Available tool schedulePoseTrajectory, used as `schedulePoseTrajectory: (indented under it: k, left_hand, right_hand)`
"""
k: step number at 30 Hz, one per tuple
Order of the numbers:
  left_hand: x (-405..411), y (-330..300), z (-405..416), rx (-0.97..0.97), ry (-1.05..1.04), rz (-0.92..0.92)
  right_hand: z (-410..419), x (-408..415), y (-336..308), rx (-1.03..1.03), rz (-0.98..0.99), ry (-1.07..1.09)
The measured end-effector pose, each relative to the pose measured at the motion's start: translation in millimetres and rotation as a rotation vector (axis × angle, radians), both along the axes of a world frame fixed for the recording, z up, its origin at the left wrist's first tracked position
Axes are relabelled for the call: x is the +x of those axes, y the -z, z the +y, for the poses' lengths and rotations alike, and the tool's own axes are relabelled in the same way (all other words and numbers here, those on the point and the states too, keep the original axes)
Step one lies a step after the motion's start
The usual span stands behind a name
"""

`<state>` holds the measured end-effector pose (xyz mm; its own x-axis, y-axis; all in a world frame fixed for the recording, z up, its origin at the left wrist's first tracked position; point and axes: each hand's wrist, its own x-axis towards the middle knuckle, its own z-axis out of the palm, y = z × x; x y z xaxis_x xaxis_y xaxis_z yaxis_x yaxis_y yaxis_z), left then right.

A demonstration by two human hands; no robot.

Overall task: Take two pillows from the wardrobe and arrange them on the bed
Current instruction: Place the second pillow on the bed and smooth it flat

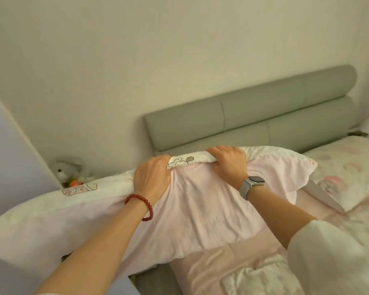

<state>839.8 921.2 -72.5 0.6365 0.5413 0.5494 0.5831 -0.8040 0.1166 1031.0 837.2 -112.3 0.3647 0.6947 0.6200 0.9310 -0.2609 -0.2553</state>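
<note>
Against the grey headboard (249, 116), the bed (349, 167) awaits a pink pillow (200, 209) held above its near corner. Left hand (152, 179) and right hand (230, 162) have fingers clenched on its top edge; next, presumably, lowering it flat.

Illumination is soft, diffuse and moderately dim, with a warm greenish-beige cast; no light source is in view. Shadows are faint: a soft one lies under the pillow (200, 209) below the left hand (152, 177) and right hand (230, 163). No glare is present. Wide-angle distortion tilts and bows the headboard (254, 116) beyond the hands. Fine detail is soft throughout, most at the frame edges.
</note>
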Motion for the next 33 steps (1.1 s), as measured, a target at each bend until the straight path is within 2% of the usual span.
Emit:
schedulePoseTrajectory:
  k: [4,11,14,16,18,20,22,26,33]
  left_hand:
    - [99.4,41.3,38.6,-0.108,0.065,0.014]
    - [215.5,72.7,59.4,-0.133,0.204,-0.109]
    - [242.7,114.8,53.9,-0.184,0.318,-0.003]
    - [255.7,157.9,46.8,-0.277,0.383,0.145]
    - [266.7,207.8,40.0,-0.405,0.463,0.283]
    - [271.6,249.9,34.6,-0.540,0.502,0.391]
    - [275.1,283.9,37.0,-0.653,0.479,0.483]
    - [281.3,335.7,74.7,-0.710,0.359,0.575]
    - [324.6,400.1,184.6,-0.654,0.257,0.642]
  right_hand:
    - [23.3,79.5,38.5,0.012,0.055,0.187]
    - [42.8,178.8,49.7,0.113,0.103,0.214]
    - [22.1,197.1,97.8,0.088,0.139,0.284]
    - [5.4,200.2,145.7,-0.011,0.198,0.376]
    - [-10.5,196.4,198.6,-0.200,0.372,0.509]
    - [-26.1,183.4,248.0,-0.385,0.650,0.622]
    - [-39.1,164.6,286.8,-0.466,0.919,0.677]
    - [-43.8,129.9,331.6,-0.329,1.273,0.764]
    - [13.5,136.2,374.2,0.111,1.529,0.994]
